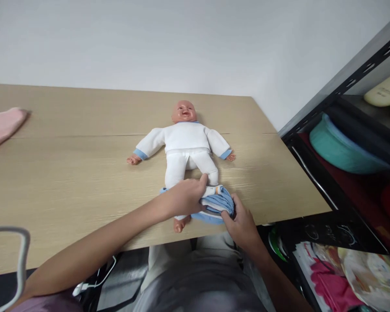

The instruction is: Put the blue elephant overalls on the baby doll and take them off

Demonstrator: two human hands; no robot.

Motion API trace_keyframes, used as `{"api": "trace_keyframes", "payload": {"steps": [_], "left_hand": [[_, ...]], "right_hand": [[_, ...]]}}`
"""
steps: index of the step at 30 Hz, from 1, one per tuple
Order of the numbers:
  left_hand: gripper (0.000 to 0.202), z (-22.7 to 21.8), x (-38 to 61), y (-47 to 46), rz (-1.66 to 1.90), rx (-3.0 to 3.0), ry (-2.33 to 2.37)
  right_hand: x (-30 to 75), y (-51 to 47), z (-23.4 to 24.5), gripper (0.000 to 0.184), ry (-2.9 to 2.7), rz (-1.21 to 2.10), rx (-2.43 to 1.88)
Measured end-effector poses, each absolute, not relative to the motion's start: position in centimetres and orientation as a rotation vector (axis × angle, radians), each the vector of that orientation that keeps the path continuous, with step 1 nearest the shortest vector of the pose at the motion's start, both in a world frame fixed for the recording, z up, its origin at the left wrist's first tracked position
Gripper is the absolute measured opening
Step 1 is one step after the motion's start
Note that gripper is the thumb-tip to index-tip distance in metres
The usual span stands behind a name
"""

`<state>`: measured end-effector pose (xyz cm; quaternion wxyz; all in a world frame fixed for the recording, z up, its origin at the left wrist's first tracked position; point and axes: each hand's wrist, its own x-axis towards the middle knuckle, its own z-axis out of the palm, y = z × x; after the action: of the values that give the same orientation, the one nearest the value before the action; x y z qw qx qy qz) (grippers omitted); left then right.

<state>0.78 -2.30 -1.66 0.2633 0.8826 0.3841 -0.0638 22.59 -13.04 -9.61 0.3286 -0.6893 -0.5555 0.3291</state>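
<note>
A baby doll [186, 136] in a white top with blue cuffs lies on its back, head toward the wall and feet toward me. Around its lower legs is a bunched blue and white striped garment [218, 200], probably doll pants. My left hand [190, 195] reaches across the doll's lower legs, closed on the garment's left part, thumb up by the leg. At the right edge of the bunched cloth, my right hand [240, 219] pinches it between thumb and fingers. One bare foot [181, 224] pokes out below the cloth; the other is hidden.
The wooden table [84, 173] meets a white wall. A pink cloth [4, 125] lies at its far left. On the right, a dark shelf holds a teal basin [346, 149] and a cream bottle [386, 90]. A grey curved tube [22, 255] rises at lower left.
</note>
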Motion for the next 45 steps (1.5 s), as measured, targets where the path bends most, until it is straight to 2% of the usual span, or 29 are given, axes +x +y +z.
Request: {"api": "trace_keyframes", "payload": {"steps": [4, 7, 9, 11, 16, 20, 22, 25, 28, 30, 36, 38, 43, 45], "left_hand": [[0.054, -2.0, -0.1, -1.4, 0.071, 2.139, 0.97], [0.064, -1.9, -0.4, -1.3, 0.221, 1.996, 0.971], [0.062, -1.7, -0.6, -1.4, 0.315, 1.958, 0.954], [0.058, -1.5, -0.9, -1.3, 0.357, 1.961, 0.923], [0.044, -1.5, -2.0, 0.0, 0.334, 2.047, 0.807], [0.029, -1.7, -2.4, 1.3, 0.231, 2.099, 0.741], [0.03, -1.4, -2.6, 1.2, 0.204, 2.166, 0.716], [0.039, 0.2, -3.2, 0.5, 0.211, 2.337, 0.754], [0.046, 2.2, -4.7, -0.2, 0.146, 2.442, 0.949], [0.045, 2.8, -5.9, -0.4, 0.121, 2.452, 1.079], [0.044, 0.3, -9.0, -2.1, 0.326, 2.191, 1.197], [0.041, -1.0, -9.5, -3.4, 0.46, 2.106, 1.179], [0.03, -3.1, -9.2, -5.4, 0.8, 1.918, 1.255], [0.028, -3.7, -8.7, -5.1, 0.88, 1.823, 1.282]], "right_hand": [[22.0, -12.0, -10.8, 0.042, -1.208, 1.166, -1.493], [21.4, -11.5, -11.5, 0.051, -1.068, 1.213, -1.352], [21.1, -11.2, -11.7, 0.054, -1.04, 1.185, -1.307], [21.1, -10.9, -11.7, 0.052, -1.072, 1.131, -1.278], [23.1, -9.2, -10.4, 0.028, -1.269, 1.121, -1.263], [25.8, -7.0, -7.8, 0.033, -1.582, 1.394, -1.227], [27.0, -5.9, -6.4, 0.04, -1.778, 1.392, -1.237], [28.0, -4.7, -5.0, 0.048, -2.044, 1.178, -1.244], [28.0, -3.6, -4.4, 0.037, -2.154, 1.1, -1.18], [27.7, -2.7, -4.6, 0.028, -2.123, 1.166, -1.102], [27.0, 0.3, -6.7, 0.038, -1.763, 1.553, -1.02], [26.8, 0.8, -7.2, 0.038, -1.752, 1.527, -1.039], [25.6, 1.4, -8.2, 0.032, -1.786, 1.171, -0.911], [24.9, 1.8, -8.6, 0.032, -1.75, 1.135, -0.9]]}}
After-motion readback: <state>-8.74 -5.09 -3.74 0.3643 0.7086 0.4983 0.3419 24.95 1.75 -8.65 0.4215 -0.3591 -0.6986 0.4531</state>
